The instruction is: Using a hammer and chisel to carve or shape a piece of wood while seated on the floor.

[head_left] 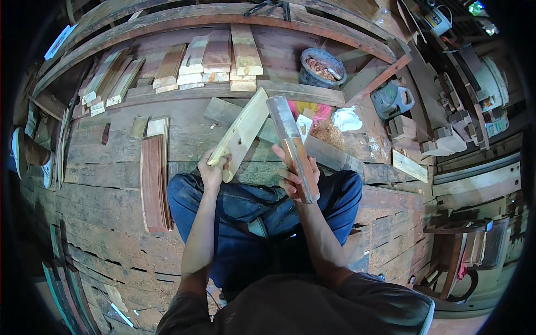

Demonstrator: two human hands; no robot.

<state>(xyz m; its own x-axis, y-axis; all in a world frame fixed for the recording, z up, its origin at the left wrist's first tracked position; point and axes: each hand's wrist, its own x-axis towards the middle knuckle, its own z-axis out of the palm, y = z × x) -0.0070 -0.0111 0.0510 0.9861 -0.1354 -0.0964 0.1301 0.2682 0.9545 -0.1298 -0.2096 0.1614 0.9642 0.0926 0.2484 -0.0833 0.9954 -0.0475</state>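
Observation:
My left hand [212,174] grips the lower end of a pale board [241,134] with a dark knot in it, held tilted up to the right above my left knee. My right hand [289,180] is wrapped round a long tool [283,118] of grey metal and brown wood, held upright just right of the board. Behind them lie a grey plank [329,153], pink and yellow cloth [320,111] and a crumpled white cloth [347,118]. A reddish board stack [152,184] lies to my left.
Stacked boards [218,56], a bucket of shavings [322,66] and a jug [391,100] stand along the back under a wooden beam [335,33]. A person's foot [47,164] is at far left. Wood blocks [444,142] and a wooden stand [455,262] are at right.

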